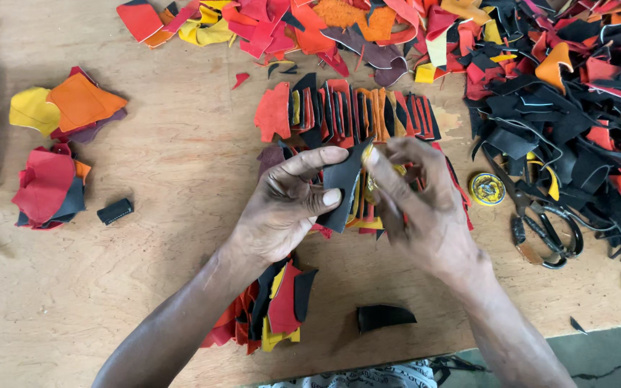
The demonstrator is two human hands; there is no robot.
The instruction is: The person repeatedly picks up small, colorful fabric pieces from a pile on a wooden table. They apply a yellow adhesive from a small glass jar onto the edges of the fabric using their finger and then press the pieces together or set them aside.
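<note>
1. My left hand [282, 212] pinches a dark grey, roughly four-sided piece of cut leather [343, 188] between thumb and forefinger, held upright above the wooden desk [181, 237].
2. My right hand [415, 205] is closed against the right edge of that same piece. Its fingers [389, 179] press on a thin yellow leather layer [368, 154] that shows just behind the dark one. I cannot tell how much of the yellow layer they grip.
3. Step in hand, as I judge it: mating or aligning the dark piece with the yellow one, edge to edge, directly over the row of folded red, orange and black leather pieces [357, 115] standing on the desk.
4. Next move calls for: a steady pinch from both hands, edges kept flush, and no slip between the layers.
5. Items near the right hand: a small round yellow tin [487, 189] and black-handled scissors [544, 233], lying beside a large heap of black leather offcuts [562, 129].
6. Items near the left forearm: a stack of red, black and yellow cut pieces [278, 305] and a curled black leather scrap [384, 316].
7. At the far left of the desk: loose red and orange leather stacks [55, 154] and a small black rectangular block [115, 211].
</note>
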